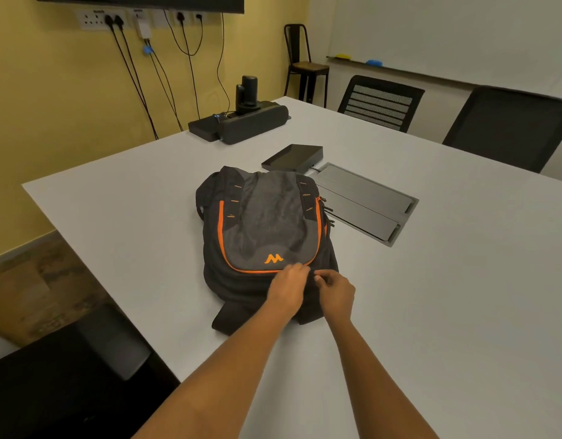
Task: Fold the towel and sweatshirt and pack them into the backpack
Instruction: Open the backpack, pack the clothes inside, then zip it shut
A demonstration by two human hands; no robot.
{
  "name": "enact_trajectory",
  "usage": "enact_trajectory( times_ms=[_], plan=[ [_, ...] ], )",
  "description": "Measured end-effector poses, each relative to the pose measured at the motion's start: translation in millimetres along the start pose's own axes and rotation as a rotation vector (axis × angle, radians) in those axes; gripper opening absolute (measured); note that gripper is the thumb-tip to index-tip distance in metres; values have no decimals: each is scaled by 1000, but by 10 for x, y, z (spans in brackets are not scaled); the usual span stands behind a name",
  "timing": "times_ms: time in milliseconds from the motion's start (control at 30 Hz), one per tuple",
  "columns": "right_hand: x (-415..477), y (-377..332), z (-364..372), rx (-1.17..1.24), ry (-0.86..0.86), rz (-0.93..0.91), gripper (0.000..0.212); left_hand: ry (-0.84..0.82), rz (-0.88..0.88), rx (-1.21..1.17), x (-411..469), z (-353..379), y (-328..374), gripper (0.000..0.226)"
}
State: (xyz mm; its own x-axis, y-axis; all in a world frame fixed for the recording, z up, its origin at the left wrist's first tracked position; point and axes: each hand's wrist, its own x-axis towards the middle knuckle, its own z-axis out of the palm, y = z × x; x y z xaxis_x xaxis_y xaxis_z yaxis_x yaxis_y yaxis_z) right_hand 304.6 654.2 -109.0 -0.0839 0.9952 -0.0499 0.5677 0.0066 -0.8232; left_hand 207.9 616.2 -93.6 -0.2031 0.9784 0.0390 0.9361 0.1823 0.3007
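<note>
A black and grey backpack with orange trim and an orange logo lies flat on the white table, front face up, its top end toward me. My left hand rests on its near end, fingers pressing the fabric just below the orange zip line. My right hand is beside it, thumb and fingers pinched together on something small at the bag's top edge, likely a zip pull. No towel or sweatshirt is in sight.
A grey cable hatch is set into the table right of the bag, with a black flat box behind it. A black speaker bar and camera sit at the far edge. Black chairs stand along the right side.
</note>
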Motion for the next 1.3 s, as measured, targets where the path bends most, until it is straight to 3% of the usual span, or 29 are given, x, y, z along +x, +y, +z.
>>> enact_trajectory(
  times_ms=[233, 567, 700, 800, 1000, 1300],
  plan=[
    [61, 19, -40, -25, -6, -37, 17, 7, -6, 143, 92, -41, 26, 28],
    [454, -31, -128, 85, 155, 141, 20, -89, -119, 255, 199, -190, 23, 26],
    [577, -104, -111, 83, 119, 125, 20, -174, -132, 279, 286, -217, 25, 28],
    [634, -33, -103, 84, 55, 122, 20, -229, -120, 219, 373, -248, 39, 23],
    [760, 134, -149, 119, -74, 76, 18, -202, -145, -8, 499, -109, 219, 39],
    [925, 69, -33, 69, 21, 103, 19, -242, -181, -35, 646, -181, 177, 21]
  ],
)
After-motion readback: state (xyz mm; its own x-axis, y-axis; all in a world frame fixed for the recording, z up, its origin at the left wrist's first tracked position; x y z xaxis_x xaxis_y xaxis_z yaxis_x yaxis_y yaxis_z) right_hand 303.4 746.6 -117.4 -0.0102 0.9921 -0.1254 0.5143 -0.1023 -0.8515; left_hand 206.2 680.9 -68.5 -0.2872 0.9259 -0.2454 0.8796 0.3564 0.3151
